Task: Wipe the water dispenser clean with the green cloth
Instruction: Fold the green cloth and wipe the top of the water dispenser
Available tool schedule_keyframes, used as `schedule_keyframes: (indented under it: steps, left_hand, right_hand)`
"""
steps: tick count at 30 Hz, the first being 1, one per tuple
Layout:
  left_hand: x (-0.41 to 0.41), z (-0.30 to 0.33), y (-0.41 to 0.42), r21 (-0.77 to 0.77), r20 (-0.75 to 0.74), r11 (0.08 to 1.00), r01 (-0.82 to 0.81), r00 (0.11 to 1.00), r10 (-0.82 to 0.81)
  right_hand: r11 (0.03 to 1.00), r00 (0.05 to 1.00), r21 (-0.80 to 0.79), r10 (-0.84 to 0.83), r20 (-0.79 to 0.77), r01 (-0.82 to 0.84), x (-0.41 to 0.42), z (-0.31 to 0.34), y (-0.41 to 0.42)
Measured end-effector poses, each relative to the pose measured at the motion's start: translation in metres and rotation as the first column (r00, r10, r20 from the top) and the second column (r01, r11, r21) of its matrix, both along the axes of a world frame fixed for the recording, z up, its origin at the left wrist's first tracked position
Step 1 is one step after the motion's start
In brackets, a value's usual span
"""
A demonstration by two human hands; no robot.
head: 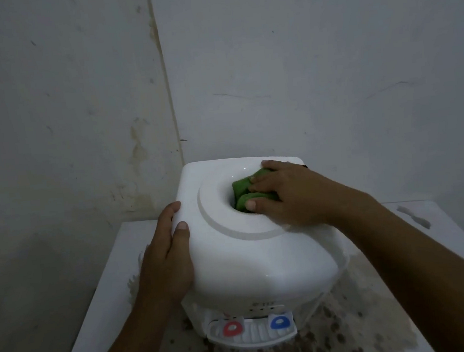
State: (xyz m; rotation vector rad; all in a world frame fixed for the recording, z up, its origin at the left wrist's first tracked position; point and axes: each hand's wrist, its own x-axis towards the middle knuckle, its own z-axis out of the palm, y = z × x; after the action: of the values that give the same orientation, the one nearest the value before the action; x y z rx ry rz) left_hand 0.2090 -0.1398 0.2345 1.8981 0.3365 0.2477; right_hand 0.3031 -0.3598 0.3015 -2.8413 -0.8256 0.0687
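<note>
Two grey-white plaster walls (299,57), scuffed and stained, meeting in a corner seam behind the scene. One white table (101,299), flat, its top mottled with brown speckles near the front, bare margin left and right of the appliance. One white water dispenser (232,260), smooth rounded plastic, standing mid-table close to the wall corner; circular recess sunk in its top. One ribbed drip tray (253,336) at the front base. Two hands: left hand (165,260) laid against the dispenser's left flank, fingers extended, thumb on the top edge, grip loose and holding nothing; right hand (286,196) at the recess rim, fingers curled over the green cloth (242,194). One crumpled cloth, pressed into the recess. Two tap levers: red (233,328) left, blue (279,322) right.
</note>
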Motion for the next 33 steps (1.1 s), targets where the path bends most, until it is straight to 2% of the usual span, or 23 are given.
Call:
schedule_keyframes:
  steps: [4, 8, 9, 12, 14, 17, 19, 22, 27, 31, 33]
  left_hand:
    - [0.000, 0.000, -0.002, -0.014, 0.021, 1.000, 0.003, 1.000, -0.003]
    - [0.000, -0.005, 0.000, -0.034, 0.020, 0.999, 0.004, 1.000, -0.003]
    - [0.001, -0.006, 0.001, -0.053, 0.029, 0.999, 0.012, 1.000, -0.011]
    - [0.002, -0.008, 0.004, -0.089, 0.065, 0.995, 0.040, 0.997, -0.034]
    - [0.002, -0.007, 0.005, -0.110, 0.086, 0.993, 0.051, 0.995, -0.042]
    - [0.000, -0.009, 0.005, -0.100, 0.081, 0.993, 0.056, 0.996, -0.048]
    - [0.000, -0.011, 0.007, -0.079, 0.047, 0.996, 0.041, 0.998, -0.038]
    - [0.000, -0.010, 0.006, -0.075, 0.030, 0.996, 0.046, 0.999, -0.043]
    - [0.000, -0.010, 0.006, -0.075, 0.013, 0.996, 0.054, 0.999, -0.053]
    - [0.000, -0.011, 0.006, -0.061, 0.026, 0.996, 0.061, 0.998, -0.059]
    - [-0.001, -0.011, 0.005, -0.061, 0.035, 0.996, 0.067, 0.997, -0.065]
  right_hand:
    - [0.968, 0.993, 0.250, -0.065, 0.096, 0.039, -0.041, -0.013, -0.014]
    - [0.920, 0.967, 0.369, -0.199, 0.159, 0.129, -0.086, -0.034, 0.005]
    - [0.925, 0.962, 0.363, -0.191, 0.196, 0.110, -0.096, -0.038, 0.016]
    - [0.984, 0.945, 0.176, -0.062, 0.322, 0.005, -0.115, -0.050, 0.051]
    - [0.991, 0.940, 0.126, -0.008, 0.341, -0.038, -0.120, -0.057, 0.060]
    - [0.984, 0.953, 0.175, -0.043, 0.301, -0.011, -0.125, -0.058, 0.046]
    - [0.962, 0.954, 0.274, -0.105, 0.282, 0.025, -0.131, -0.059, 0.023]
    - [0.877, 0.931, 0.473, -0.237, 0.277, 0.082, -0.133, -0.059, -0.015]
    - [0.749, 0.884, 0.617, -0.432, 0.175, 0.244, -0.106, -0.055, -0.045]
    - [0.657, 0.851, 0.674, -0.519, 0.080, 0.337, -0.104, -0.063, -0.030]
    - [0.662, 0.806, 0.643, -0.581, 0.114, 0.386, -0.120, -0.071, -0.016]
